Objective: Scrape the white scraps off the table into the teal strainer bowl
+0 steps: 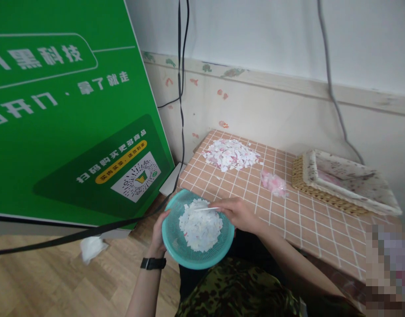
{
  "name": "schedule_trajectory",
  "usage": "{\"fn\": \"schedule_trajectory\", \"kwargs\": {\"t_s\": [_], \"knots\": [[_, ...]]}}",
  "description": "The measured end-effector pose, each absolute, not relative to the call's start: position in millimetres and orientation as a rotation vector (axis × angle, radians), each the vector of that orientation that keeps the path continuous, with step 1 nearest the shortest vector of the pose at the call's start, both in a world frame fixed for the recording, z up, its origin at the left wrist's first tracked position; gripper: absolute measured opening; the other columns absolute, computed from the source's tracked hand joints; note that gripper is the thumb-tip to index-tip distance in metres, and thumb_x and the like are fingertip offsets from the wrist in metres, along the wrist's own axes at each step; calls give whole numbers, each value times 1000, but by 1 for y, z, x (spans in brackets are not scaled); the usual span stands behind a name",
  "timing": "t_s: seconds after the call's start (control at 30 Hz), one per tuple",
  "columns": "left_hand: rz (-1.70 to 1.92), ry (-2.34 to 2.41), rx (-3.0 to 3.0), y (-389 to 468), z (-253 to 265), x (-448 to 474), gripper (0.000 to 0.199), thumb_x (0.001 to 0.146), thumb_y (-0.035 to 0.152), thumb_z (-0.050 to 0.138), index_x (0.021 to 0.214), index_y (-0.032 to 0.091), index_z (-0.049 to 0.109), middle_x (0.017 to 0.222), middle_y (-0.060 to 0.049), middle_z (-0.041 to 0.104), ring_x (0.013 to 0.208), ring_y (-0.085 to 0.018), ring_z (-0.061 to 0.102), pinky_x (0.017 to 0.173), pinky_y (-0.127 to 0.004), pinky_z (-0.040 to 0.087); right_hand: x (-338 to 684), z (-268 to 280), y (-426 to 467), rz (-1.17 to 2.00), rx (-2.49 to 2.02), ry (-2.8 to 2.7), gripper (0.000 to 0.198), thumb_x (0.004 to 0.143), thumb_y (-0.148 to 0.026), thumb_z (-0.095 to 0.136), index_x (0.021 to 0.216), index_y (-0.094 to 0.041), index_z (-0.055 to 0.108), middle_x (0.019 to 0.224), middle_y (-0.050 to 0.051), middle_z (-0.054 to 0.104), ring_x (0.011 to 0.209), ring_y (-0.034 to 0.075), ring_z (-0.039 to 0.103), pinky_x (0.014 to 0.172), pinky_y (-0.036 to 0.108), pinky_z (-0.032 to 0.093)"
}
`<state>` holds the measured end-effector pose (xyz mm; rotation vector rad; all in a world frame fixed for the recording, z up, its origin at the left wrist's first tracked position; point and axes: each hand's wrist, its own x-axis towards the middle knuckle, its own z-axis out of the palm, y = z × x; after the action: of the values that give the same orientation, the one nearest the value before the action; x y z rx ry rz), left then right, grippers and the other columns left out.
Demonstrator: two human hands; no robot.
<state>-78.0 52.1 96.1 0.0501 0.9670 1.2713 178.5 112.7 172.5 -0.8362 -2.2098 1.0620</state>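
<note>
A round teal plastic strainer basket (171,252) rests over my lap, tilted slightly towards me. My left hand (159,232) grips its left rim, fingers partly hidden beneath it. Inside lies a heap of small white paper scraps (202,231), with a few pinkish bits. Over the basket's upper right side, my right hand (233,212) pinches a thin white stick-like utensil (205,209). Its far end touches or hovers just above the scraps; I cannot tell which.
A table with a brown checked cloth (242,187) bears another scrap pile (231,154), a clear bag with pink contents (273,183) and a lined wicker basket (300,176). A green sign panel (100,110) stands left. A black strap (182,119) hangs nearby; a white plastic bag (93,249) lies on the floor.
</note>
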Motion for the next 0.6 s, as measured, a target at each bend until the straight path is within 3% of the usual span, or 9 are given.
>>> {"fn": "schedule_trajectory", "kwargs": {"t_s": [0.1, 0.27, 0.4, 0.6], "knots": [[1272, 961, 33, 50, 92, -76, 20, 70, 25, 64, 83, 12, 72, 78, -10, 75, 75, -27, 69, 77, -39, 51, 195, 179, 125, 1110, -970, -2076, 23, 90, -28, 48, 106, -25, 63, 102, 3, 68, 90, 17, 63, 77, 29, 49], [1258, 914, 38, 49, 92, -72, 23, 73, 25, 61, 90, 13, 72, 87, -11, 75, 88, -30, 67, 85, -42, 49, 227, 183, 160, 859, -1133, -1923, 22, 85, -32, 55, 105, -24, 61, 107, 4, 65, 97, 20, 60, 83, 35, 47], [1243, 890, 34, 48, 94, -70, 20, 74, 24, 61, 88, 15, 72, 86, -10, 75, 90, -30, 67, 86, -42, 48, 236, 179, 172, 616, -1260, -1889, 23, 86, -30, 52, 106, -24, 61, 101, 4, 67, 92, 21, 61, 81, 37, 47], [1238, 935, 15, 47, 93, -70, 19, 73, 24, 62, 86, 14, 72, 80, -10, 75, 82, -30, 68, 80, -42, 52, 232, 169, 178, 508, -1288, -1917, 26, 86, -27, 49, 109, -24, 60, 106, 5, 67, 98, 23, 61, 85, 40, 46]]}}
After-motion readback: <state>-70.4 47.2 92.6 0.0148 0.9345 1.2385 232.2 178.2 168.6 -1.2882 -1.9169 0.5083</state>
